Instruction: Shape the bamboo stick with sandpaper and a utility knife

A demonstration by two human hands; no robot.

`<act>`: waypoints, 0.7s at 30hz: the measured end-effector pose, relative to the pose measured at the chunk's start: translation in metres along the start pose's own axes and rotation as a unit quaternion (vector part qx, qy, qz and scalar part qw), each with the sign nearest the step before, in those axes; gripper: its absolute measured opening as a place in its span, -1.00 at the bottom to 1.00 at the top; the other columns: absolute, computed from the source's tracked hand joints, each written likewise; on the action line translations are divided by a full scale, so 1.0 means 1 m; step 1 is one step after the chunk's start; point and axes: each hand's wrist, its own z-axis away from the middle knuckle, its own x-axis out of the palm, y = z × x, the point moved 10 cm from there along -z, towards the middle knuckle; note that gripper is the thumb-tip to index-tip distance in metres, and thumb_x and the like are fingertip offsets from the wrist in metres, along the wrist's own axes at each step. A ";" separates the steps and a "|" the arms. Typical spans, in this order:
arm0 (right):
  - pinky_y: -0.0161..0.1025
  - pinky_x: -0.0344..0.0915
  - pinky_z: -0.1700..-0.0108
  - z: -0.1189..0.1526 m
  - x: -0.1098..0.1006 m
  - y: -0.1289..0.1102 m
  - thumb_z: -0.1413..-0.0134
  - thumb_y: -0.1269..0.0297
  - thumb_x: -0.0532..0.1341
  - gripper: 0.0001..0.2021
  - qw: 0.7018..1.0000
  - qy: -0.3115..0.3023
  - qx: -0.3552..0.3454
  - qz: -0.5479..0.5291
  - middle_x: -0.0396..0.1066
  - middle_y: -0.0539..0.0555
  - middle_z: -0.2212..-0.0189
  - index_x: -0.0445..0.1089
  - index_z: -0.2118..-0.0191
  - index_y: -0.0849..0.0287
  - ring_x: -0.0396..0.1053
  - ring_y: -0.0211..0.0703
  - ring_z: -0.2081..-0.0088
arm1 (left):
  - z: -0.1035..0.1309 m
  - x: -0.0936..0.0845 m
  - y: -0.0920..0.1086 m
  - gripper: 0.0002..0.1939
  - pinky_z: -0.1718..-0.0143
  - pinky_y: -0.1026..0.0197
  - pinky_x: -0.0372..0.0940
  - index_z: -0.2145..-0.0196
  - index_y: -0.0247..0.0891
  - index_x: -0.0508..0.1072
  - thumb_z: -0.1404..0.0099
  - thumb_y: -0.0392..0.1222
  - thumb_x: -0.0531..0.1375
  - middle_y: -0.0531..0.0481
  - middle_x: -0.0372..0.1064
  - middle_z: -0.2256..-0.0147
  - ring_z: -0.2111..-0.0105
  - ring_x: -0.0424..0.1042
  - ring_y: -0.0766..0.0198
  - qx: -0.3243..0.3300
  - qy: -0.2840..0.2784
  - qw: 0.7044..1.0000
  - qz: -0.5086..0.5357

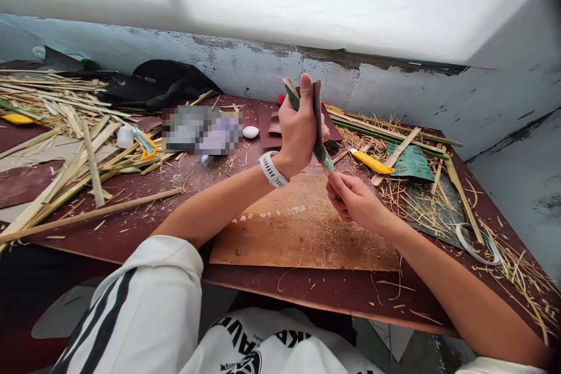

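My left hand (pixel 294 131), with a white watch band at its wrist, is raised above the board with the thumb up. It is closed around a folded piece of sandpaper (pixel 318 114), dark brown on one face and green on the other. Below the fold, my right hand (pixel 356 197) pinches the lower end of a thin pale strip (pixel 326 166), probably bamboo. Most of that strip is hidden by the sandpaper and my fingers. Beneath both hands lies a flat wooden board (pixel 280 239) with white marks on it.
Split bamboo strips (pixel 90 158) pile up at the left. To the right are a yellow utility knife (pixel 372 161), a green sandpaper sheet (pixel 412 162), a white ring (pixel 477 243) and many shavings. Behind stand a white egg-shaped object (pixel 250 132), dark cloth (pixel 170 83) and the wall.
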 end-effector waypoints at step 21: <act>-0.36 -0.04 0.66 0.000 0.003 0.001 -0.35 -0.32 0.06 -0.43 0.997 -0.030 -0.013 0.075 0.03 -0.16 0.67 0.14 0.46 0.08 -0.04 -0.38 0.68 | -0.032 -0.030 0.036 -0.51 0.71 0.25 -0.05 0.48 -0.12 0.22 -0.49 0.17 0.23 0.20 0.05 0.69 0.76 0.04 0.41 0.053 0.079 0.995 -0.033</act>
